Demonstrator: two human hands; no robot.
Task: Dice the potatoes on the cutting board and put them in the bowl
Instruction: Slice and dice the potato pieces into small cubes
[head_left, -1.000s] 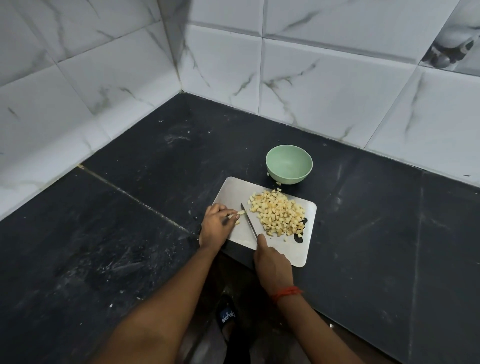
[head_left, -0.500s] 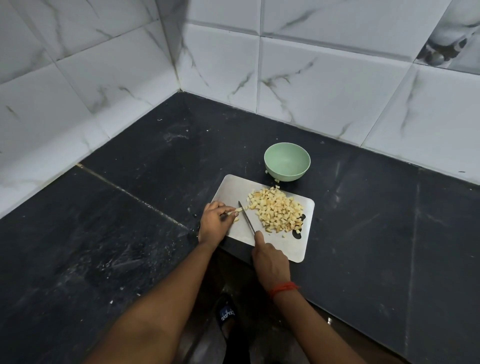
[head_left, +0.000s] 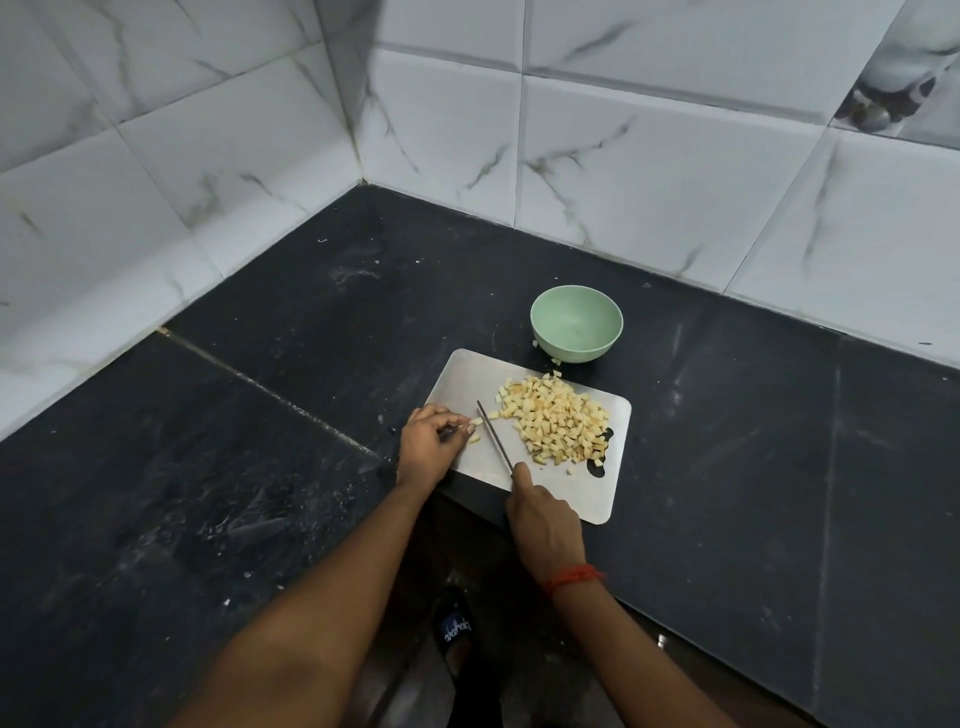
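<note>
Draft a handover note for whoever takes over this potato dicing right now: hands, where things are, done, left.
Left hand pinches a small potato piece on the cutting board.
Right hand grips the knife, blade just right of that piece.
Diced pile lies on the board's right half; the green bowl behind the board looks empty.
Done: most dicing.
Left: cut the held piece, move all dice into the bowl, plus stray pieces by its base.

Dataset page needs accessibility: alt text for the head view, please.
A right hand grips a knife over a metal board, blade beside a small potato piece pinched by the left hand. A pile of dice lies right of the blade; an empty green bowl stands just beyond the board on a dark counter.
</note>
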